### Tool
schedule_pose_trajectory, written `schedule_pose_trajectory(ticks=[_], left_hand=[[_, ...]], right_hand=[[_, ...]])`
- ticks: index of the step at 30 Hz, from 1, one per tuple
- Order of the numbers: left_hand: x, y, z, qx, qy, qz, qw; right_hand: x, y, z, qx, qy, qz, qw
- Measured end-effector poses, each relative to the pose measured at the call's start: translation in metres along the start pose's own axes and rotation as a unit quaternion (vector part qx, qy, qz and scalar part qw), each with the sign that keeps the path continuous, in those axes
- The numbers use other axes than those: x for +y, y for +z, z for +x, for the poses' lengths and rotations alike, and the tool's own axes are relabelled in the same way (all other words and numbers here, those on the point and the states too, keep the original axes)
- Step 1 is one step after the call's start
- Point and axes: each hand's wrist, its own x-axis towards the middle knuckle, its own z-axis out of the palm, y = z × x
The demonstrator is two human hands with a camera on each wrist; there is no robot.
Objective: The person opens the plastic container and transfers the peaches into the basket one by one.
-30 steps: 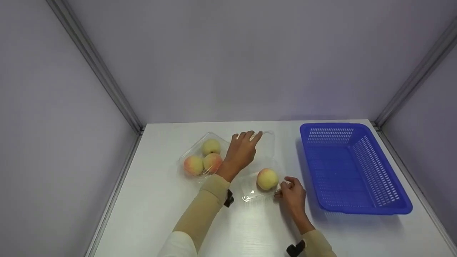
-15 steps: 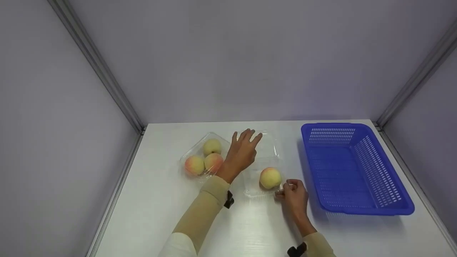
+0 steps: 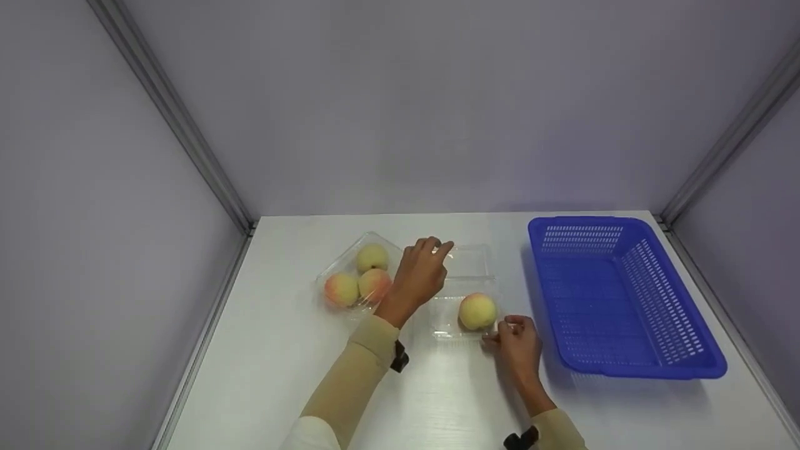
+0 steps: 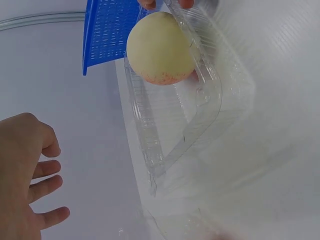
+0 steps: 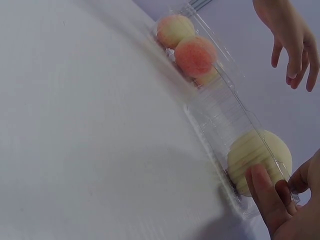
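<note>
A clear plastic clamshell box (image 3: 445, 320) lies opened out on the table, its lid (image 3: 467, 262) folded back toward the wall. One yellow peach with a red blush (image 3: 478, 312) sits at the right of its tray. At the tray's front right corner, my right hand (image 3: 520, 349) pinches the rim between thumb and fingers, as the right wrist view shows. My left hand (image 3: 420, 275) hovers by the lid's left side, fingers loosely spread and holding nothing. To its left stands a second clear box (image 3: 331, 265) with three peaches (image 3: 373, 285), partly covered by my left forearm.
A blue perforated plastic basket (image 3: 600, 312) stands on the right side of the white table (image 3: 281, 375). Purple-grey walls (image 3: 400, 125) with metal corner rails close in the back and both sides.
The opened box has turned straighter and slid slightly right with its peach. Its lid has come down flatter. My left hand has dropped slightly toward me; my right hand keeps its grip.
</note>
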Motion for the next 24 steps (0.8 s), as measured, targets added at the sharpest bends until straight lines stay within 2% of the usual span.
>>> schedule_pose_trajectory(ticks=[6, 11, 18, 24], left_hand=[[-0.001, 0.005, -0.015, 0.015, -0.034, -0.078, 0.9963], [0.0, 0.009, -0.027, 0.022, -0.066, -0.118, 0.9905], [0.005, 0.015, -0.044, 0.009, -0.123, -0.172, 0.9774], [0.009, 0.021, -0.059, 0.002, -0.167, -0.2, 0.9654]], right_hand=[[-0.001, -0.001, -0.002, -0.004, 0.009, 0.017, 0.9998], [0.0, -0.001, -0.002, -0.002, 0.013, 0.012, 0.9998], [0.001, -0.002, -0.003, -0.005, 0.005, 0.001, 1.0], [0.0, -0.001, -0.004, -0.01, 0.009, 0.008, 0.9999]])
